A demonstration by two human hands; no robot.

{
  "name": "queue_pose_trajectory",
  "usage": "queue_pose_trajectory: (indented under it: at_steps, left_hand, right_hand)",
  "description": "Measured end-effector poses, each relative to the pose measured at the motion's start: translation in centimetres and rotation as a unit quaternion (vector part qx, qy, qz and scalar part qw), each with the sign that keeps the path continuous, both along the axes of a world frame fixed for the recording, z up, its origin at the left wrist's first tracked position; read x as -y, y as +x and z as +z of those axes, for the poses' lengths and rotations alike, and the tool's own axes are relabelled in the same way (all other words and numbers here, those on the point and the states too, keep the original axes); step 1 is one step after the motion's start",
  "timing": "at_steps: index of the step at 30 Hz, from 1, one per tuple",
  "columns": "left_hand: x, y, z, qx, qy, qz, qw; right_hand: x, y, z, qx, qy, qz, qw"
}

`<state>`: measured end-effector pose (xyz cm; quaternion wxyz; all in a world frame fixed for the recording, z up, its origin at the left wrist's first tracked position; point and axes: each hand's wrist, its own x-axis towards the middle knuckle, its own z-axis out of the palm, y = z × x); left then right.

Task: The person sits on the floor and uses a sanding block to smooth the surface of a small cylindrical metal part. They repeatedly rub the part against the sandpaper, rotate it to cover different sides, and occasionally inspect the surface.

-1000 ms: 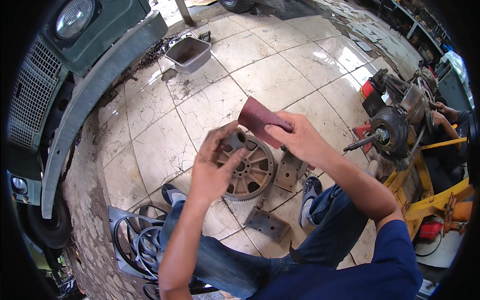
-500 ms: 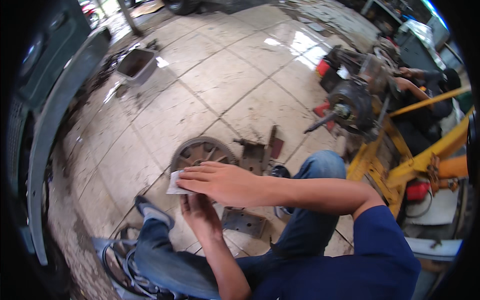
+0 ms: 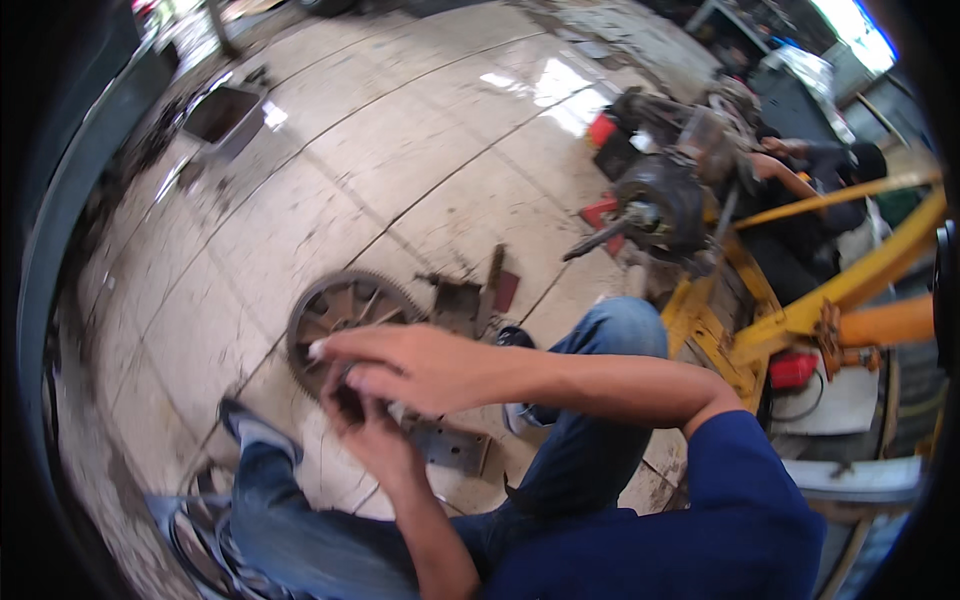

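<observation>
My right hand (image 3: 415, 365) reaches across from the right, its fingers bent over my left hand (image 3: 368, 425). A small bit of a pale sheet (image 3: 318, 349) shows at the right fingertips; the rest of it is hidden. The darkened fingers of my left hand curl upward beneath the right one, and what they hold is covered and blurred. Both hands are above the near side of a toothed flywheel (image 3: 345, 305) lying on the floor. Close by my left wrist, a metal plate with holes (image 3: 450, 447) lies on the tiles.
A metal bracket (image 3: 457, 305) lies beside the flywheel. A grey bin (image 3: 225, 122) stands at the far left. On the right are a greasy machine assembly (image 3: 655, 205), a yellow metal frame (image 3: 840, 295) and another person (image 3: 815, 185) bent low behind them.
The view has shifted, so floor things appear farther left. The pale sheet, broadly visible under my right hand before, now shows only at the fingertips. My right fingers have bent down toward the left hand.
</observation>
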<state>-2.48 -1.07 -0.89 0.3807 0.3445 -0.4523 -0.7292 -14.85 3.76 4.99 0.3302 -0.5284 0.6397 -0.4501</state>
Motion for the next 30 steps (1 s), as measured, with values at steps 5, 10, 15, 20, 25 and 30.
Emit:
queue_pose_trajectory:
  at_steps: [5,10,15,20,25,30]
  left_hand:
    - [0.0,0.2,0.2,-0.014,0.013,0.025,1.000]
    - [0.0,0.4,0.1,-0.036,0.094,0.018,0.995]
    - [0.4,-0.1,1.2,-0.095,0.154,0.058,0.982]
    - [-0.8,0.0,0.0,0.018,-0.027,-0.011,0.999]
    - [1.4,-0.2,0.1,-0.023,0.047,0.058,0.997]
    - [1.3,-0.5,0.2,-0.036,0.077,0.065,0.994]
  right_hand:
    - [0.2,2.0,-0.2,-0.021,-0.028,-0.079,0.996]
    - [0.0,2.3,-0.2,-0.144,-0.030,-0.044,0.988]
    - [0.1,2.7,-0.2,-0.070,-0.010,-0.062,0.996]
    - [0.7,2.0,-0.2,0.022,0.012,-0.091,0.996]
    - [0.3,2.6,-0.9,-0.135,-0.047,-0.049,0.988]
    - [0.2,1.7,-0.1,-0.121,-0.020,-0.047,0.991]
